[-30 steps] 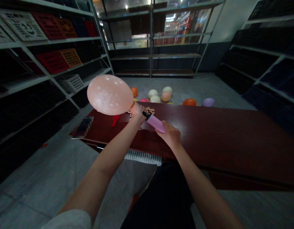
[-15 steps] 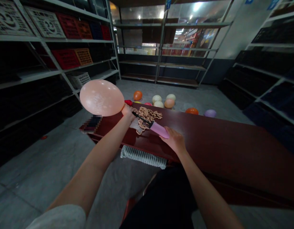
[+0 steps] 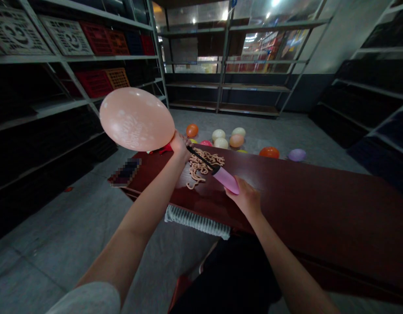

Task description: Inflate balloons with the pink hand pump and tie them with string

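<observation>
My left hand [image 3: 179, 145] is closed on the neck of a large peach balloon [image 3: 137, 119], held up over the left end of the dark red table [image 3: 306, 205]. The black rod of a pink hand pump [image 3: 226, 179] runs into the balloon's neck. My right hand [image 3: 246, 199] grips the pump's pink barrel from behind. Under the pump, on the table, lies a heap of limp peach balloons [image 3: 203, 165]. A red limp balloon [image 3: 164, 149] lies just past my left hand.
Several blown-up balloons [image 3: 229, 138] lie on the grey floor beyond the table. A blurred flat object [image 3: 125, 172] rests on the table's left corner. Metal shelving with crates [image 3: 90, 48] lines the left, back and right. A ribbed grey roll [image 3: 196, 220] sits under the table edge.
The balloon has grown and risen. My right hand has pulled the pump barrel back, so more of the black rod shows. The view has shifted a little.
</observation>
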`<state>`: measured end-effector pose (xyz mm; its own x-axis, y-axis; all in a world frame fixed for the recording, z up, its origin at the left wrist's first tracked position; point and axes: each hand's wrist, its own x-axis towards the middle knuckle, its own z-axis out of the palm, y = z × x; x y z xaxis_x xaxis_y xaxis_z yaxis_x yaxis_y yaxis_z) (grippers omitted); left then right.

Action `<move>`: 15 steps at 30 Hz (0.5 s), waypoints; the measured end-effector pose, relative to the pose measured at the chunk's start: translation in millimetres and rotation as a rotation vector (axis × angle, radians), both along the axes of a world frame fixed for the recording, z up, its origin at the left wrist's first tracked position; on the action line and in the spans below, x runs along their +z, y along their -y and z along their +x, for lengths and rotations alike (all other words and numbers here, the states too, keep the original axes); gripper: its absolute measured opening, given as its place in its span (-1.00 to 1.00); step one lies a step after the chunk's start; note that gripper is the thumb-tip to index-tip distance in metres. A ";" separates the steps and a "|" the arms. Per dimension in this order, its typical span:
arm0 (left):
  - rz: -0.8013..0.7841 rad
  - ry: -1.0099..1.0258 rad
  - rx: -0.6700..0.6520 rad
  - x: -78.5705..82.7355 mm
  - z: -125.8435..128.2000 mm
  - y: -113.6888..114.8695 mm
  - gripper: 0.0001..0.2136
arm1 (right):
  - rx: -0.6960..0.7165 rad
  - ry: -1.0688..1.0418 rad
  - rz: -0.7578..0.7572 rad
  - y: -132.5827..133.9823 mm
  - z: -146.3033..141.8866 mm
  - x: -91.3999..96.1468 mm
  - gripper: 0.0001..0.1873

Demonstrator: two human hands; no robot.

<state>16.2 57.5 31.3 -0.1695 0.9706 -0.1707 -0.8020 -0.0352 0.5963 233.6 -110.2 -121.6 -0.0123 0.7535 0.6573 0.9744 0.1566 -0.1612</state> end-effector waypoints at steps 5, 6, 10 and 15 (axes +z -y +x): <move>0.002 -0.032 -0.062 -23.8 62.9 17.0 -0.55 | -0.038 -0.055 -0.025 -0.6 2.0 -0.5 -0.53; 0.003 -0.032 -0.075 -30.0 74.5 22.0 -0.54 | -0.048 -0.063 -0.034 -0.7 2.5 -0.6 -0.53; 0.011 -0.009 -0.073 -44.4 98.6 36.2 -0.55 | -0.085 -0.080 -0.047 -1.7 3.8 -0.2 -0.53; -0.005 0.021 -0.120 -46.1 82.7 32.7 -0.59 | -0.032 -0.066 -0.060 -3.7 -0.5 1.5 -0.54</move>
